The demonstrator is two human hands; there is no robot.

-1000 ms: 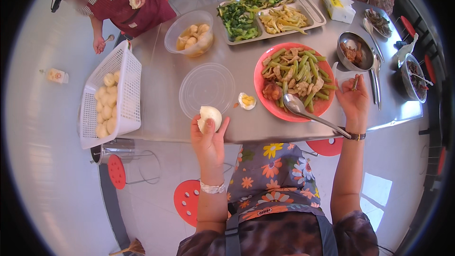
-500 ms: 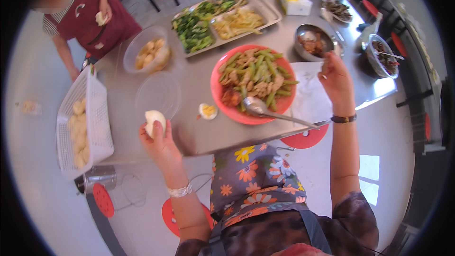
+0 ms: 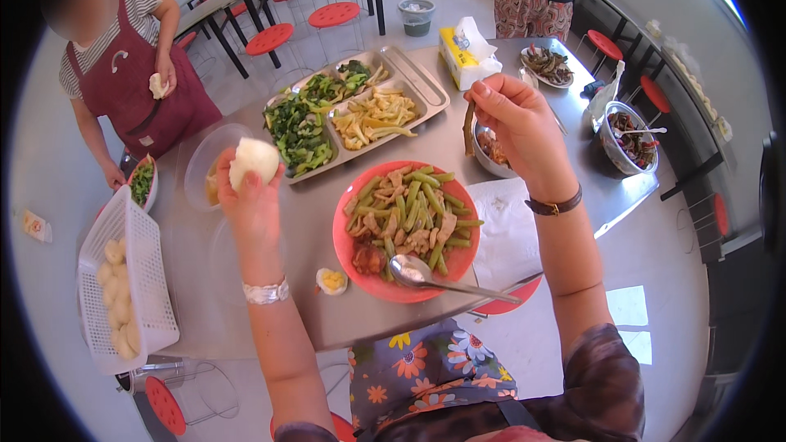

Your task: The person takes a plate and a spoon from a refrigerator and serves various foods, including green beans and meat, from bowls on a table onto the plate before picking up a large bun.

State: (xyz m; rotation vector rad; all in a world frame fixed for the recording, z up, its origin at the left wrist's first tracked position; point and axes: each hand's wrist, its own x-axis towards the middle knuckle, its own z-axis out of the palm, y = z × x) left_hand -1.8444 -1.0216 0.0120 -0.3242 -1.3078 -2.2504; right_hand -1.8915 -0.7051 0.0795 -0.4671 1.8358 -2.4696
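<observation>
My left hand (image 3: 248, 209) holds up a white steamed bun (image 3: 255, 157), its torn side showing, above the clear plastic lid and container. Pinched between the thumb and fingers of my right hand (image 3: 522, 121) is a thin, dark brownish-green strip of food (image 3: 468, 131). It hangs down in front of a metal bowl (image 3: 489, 165) with reddish food, partly hidden by my hand. Between my arms sits a coral-red bowl (image 3: 341, 233) of green beans and meat, with a metal spoon (image 3: 454, 286) resting across its rim. Half a boiled egg (image 3: 332, 281) lies left of it.
A divided metal tray (image 3: 413, 74) of vegetables, a tissue box (image 3: 467, 57), a plate of dark strips (image 3: 547, 67) and a bowl (image 3: 626, 147) stand farther back. At left are a white basket (image 3: 155, 311) of buns and a person in a maroon apron (image 3: 151, 90). Another person stands behind.
The view has tilted up. My left hand has lifted the bun higher. My right hand has moved left and raised the dark strip, which now shows plainly.
</observation>
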